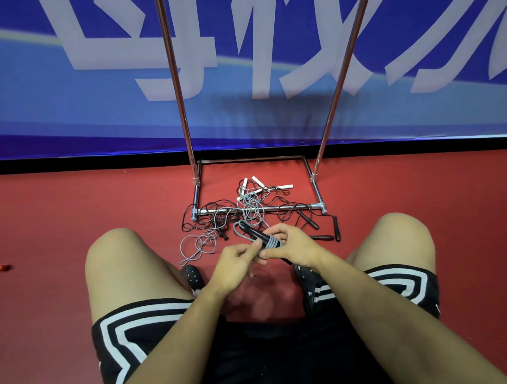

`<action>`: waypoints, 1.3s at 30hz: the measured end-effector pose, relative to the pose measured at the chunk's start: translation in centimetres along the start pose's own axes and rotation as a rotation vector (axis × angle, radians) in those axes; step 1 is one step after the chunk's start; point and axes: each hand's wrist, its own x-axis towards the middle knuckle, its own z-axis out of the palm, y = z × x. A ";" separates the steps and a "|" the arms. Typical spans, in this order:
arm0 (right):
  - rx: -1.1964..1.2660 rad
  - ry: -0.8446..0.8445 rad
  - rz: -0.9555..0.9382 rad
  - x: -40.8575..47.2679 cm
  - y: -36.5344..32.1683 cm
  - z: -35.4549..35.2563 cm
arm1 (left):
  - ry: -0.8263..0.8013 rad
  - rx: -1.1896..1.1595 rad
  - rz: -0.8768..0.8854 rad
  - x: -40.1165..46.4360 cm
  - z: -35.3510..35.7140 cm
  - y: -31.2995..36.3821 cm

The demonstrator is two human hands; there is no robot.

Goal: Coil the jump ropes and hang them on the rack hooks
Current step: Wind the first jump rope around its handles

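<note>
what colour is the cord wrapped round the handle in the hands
Grey cord around a black handle, head view.

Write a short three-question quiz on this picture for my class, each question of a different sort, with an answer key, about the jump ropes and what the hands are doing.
1. True or false: the grey rope is being wound round the black handles that the hands hold.
2. Which lie inside the rack base on the red floor? A. white handles B. a ball C. a towel
3. Fill in: the dark brown handles lie to the ______ of the right hand, seen from the person.

Key
1. True. The left hand pinches at the grey turns while the right hand grips the bundle.
2. A, the white handles.
3. Right.
</note>
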 end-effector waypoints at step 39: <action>0.338 -0.306 0.061 -0.6 0.1 0.9 | -0.067 0.086 -0.253 -0.1 -0.4 0.1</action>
